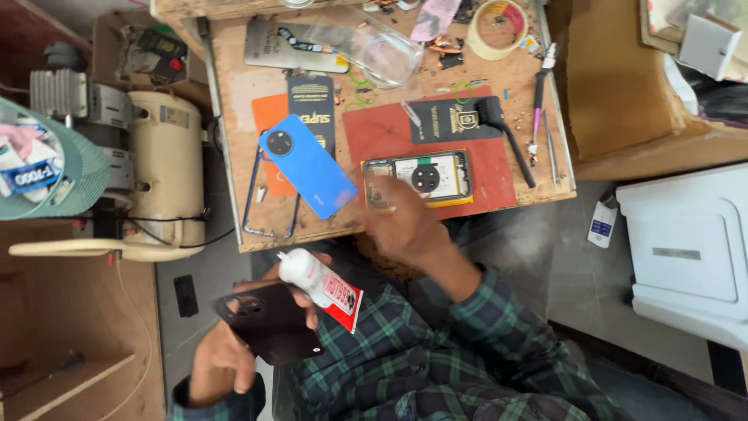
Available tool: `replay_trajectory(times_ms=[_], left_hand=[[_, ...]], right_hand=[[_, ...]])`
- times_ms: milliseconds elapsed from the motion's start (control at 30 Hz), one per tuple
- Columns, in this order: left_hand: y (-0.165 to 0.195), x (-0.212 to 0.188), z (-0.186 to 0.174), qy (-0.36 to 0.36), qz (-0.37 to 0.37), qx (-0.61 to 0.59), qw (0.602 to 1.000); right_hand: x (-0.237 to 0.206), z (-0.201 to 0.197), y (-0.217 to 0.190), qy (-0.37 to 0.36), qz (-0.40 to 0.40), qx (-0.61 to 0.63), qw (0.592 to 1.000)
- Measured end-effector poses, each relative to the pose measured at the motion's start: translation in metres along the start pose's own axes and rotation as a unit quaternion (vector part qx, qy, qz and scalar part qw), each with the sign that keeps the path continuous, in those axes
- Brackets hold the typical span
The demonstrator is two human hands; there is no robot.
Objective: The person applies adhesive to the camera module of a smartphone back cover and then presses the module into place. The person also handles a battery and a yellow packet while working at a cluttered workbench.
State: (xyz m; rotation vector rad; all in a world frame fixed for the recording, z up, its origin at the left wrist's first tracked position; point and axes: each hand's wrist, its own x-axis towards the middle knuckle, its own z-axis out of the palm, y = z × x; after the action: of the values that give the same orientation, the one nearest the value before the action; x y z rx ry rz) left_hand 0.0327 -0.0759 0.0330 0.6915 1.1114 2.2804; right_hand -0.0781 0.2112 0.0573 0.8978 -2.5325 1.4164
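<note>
Head view shows the left hand gripping a dark back cover together with a white glue tube, low and left of the opened phone. Right hand rests its blurred fingertips on that phone's near left corner; how far they are spread I cannot tell. Steadying the phone on the red mat seems wise. Left of the phone lies a blue cover; right of it, a brush and tweezers crowd the surface.
</note>
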Motion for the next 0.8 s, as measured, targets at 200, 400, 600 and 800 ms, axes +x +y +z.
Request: replay_trajectory(times_ms=[200,400,600,800], left_hand=[[0.008,0.005,0.027,-0.036,-0.043,0.261,0.964],[-0.003,0.011,0.034,-0.08,-0.112,0.176,0.975],[0.001,0.004,0.026,-0.1,-0.024,0.277,0.955],[0.004,-0.003,0.018,-0.079,-0.08,0.196,0.974]], right_hand=[[0.014,-0.043,0.036,0.166,0.046,0.023,0.985],[0.021,0.012,0.013,-0.017,0.048,0.052,0.997],[0.065,0.1,-0.009,-0.152,-0.2,-0.136,0.958],[0.084,0.138,-0.017,-0.22,-0.178,-0.22,0.933]])
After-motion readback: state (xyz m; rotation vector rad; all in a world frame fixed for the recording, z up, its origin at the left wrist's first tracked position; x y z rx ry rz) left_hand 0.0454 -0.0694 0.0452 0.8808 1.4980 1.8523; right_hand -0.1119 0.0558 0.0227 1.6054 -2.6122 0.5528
